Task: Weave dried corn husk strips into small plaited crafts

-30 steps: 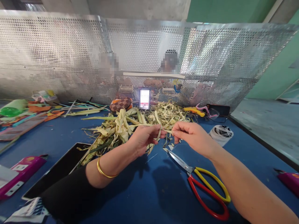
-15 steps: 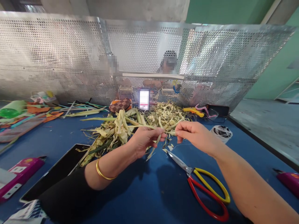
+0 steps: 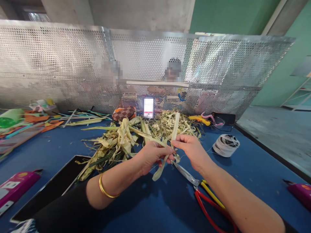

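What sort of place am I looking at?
Probably a craft workshop: husk-like leaves are heaped on a blue table, with scissors and a roll of white cord nearby.

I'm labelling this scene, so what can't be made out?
In the head view:
Whether the strips join: hidden by the left hand.
Yellow handle of the scissors: partly behind the right forearm.
Screen contents: pixelated.
Purple tool at right: cut off by picture edge.
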{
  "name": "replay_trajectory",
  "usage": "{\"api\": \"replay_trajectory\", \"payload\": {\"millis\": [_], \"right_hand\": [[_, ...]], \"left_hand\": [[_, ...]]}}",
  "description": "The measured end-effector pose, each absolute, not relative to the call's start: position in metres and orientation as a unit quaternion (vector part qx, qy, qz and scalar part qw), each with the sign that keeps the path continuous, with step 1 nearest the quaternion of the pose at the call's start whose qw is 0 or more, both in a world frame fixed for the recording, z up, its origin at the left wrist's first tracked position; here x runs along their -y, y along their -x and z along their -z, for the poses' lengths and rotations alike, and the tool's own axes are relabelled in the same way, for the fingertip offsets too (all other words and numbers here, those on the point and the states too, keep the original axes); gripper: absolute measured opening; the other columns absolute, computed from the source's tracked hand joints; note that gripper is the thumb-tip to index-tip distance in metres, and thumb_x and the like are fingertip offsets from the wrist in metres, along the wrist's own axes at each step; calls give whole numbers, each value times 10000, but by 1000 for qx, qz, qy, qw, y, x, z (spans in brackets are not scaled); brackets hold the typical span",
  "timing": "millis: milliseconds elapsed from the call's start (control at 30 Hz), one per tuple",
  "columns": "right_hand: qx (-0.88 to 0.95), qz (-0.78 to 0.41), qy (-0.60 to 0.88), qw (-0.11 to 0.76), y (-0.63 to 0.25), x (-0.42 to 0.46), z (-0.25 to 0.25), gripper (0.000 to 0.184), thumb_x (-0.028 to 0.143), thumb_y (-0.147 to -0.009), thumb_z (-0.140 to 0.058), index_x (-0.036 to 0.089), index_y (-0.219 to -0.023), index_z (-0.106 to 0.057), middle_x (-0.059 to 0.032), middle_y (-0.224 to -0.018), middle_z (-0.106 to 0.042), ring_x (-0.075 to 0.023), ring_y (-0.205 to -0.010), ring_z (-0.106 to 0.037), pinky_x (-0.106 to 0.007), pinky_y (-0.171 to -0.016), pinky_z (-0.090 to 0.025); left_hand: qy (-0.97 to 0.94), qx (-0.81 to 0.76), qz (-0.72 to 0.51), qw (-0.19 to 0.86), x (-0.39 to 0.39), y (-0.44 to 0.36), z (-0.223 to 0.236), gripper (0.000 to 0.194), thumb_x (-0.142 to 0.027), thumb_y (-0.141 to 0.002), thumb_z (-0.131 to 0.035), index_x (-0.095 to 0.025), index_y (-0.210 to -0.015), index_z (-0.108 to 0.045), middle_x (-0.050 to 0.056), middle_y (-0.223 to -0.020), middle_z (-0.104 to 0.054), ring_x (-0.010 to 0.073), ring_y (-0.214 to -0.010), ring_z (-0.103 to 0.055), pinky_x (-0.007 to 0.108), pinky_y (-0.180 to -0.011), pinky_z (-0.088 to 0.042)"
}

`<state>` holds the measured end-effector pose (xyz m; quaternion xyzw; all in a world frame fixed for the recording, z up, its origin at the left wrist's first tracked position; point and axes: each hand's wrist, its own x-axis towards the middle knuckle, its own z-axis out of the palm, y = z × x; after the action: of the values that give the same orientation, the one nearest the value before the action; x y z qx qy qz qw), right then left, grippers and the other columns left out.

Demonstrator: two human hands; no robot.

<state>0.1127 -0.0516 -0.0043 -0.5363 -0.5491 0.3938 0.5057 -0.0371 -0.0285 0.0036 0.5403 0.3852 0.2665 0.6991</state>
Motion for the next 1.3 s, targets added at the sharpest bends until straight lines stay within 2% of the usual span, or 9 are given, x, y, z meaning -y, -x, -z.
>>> {"api": "replay_trajectory", "payload": {"millis": [133, 300, 467, 600, 733, 900, 1000, 1200, 1300], "right_hand": [[609, -283, 594, 442, -120, 48, 5, 299, 377, -784, -540, 189, -551, -536, 12, -550, -536, -143, -560, -491, -278, -571, -368], [640, 14, 618, 456, -127, 56, -12, 216, 394, -809, -544, 203, -811, -642, -75, -884, -657, -216, -779, -578, -325, -679, -410], [712, -201, 557, 377, -103, 70, -16, 194, 341, -803, -559, 217, -673, -631, -20, -744, -636, -173, -669, -589, -299, -622, -439], [618, -291, 575, 450, -92, 72, -10, 206, 341, -764, -583, 211, -606, -557, 36, -541, -516, -138, -486, -506, -269, -483, -389], [635, -230, 564, 475, -96, 66, -4, 195, 279, -733, -602, 200, -563, -550, 21, -609, -549, -149, -604, -546, -274, -594, -426], [640, -83, 569, 511, -120, 61, -13, 226, 357, -842, -502, 206, -882, -665, -62, -966, -673, -219, -905, -597, -297, -685, -442], [608, -29, 610, 507, -137, 61, -22, 300, 431, -846, -492, 197, -805, -674, -78, -894, -689, -244, -862, -604, -326, -692, -433], [659, -316, 549, 405, -133, 59, -16, 395, 528, -847, -465, 208, -728, -665, -48, -775, -675, -225, -833, -603, -337, -756, -440], [677, -375, 490, 400, -123, 59, -11, 370, 492, -865, -464, 203, -709, -633, -22, -713, -638, -178, -737, -582, -308, -714, -438]], "left_hand": [[-559, -388, -238, 693, 29, 38, -5, 173, -283, -651, -692, -125, -601, -644, 29, -558, -617, 86, -471, -508, 187, -375, -245], [-614, -378, -203, 663, 35, 37, -6, 182, -293, -706, -637, -135, -618, -646, 35, -612, -644, 96, -501, -556, 180, -373, -267], [-674, -383, -195, 600, 46, 31, -9, 216, -121, -709, -551, -152, -495, -555, -18, -476, -564, 68, -385, -481, 182, -402, -322], [-659, -386, -197, 615, 51, 27, -10, 207, -78, -711, -520, -152, -528, -583, -24, -474, -570, 60, -379, -466, 182, -427, -343], [-642, -376, -166, 647, 49, 28, -8, 150, -104, -710, -563, -140, -589, -642, -15, -477, -583, 62, -392, -477, 177, -401, -303], [-599, -348, -202, 692, 39, 35, -3, 198, -316, -744, -632, -131, -711, -696, 35, -633, -668, 76, -481, -543, 168, -377, -276], [-557, -348, -247, 713, 33, 39, -6, 273, -375, -784, -599, -121, -784, -699, 70, -737, -699, 87, -535, -581, 168, -391, -306], [-552, -366, -310, 682, 30, 40, -13, 206, -301, -777, -619, -109, -777, -693, 76, -735, -704, 91, -542, -593, 165, -387, -298], [-571, -362, -334, 657, 29, 40, -11, 152, -242, -766, -612, -122, -801, -698, 51, -710, -696, 91, -531, -591, 160, -379, -298]]}}
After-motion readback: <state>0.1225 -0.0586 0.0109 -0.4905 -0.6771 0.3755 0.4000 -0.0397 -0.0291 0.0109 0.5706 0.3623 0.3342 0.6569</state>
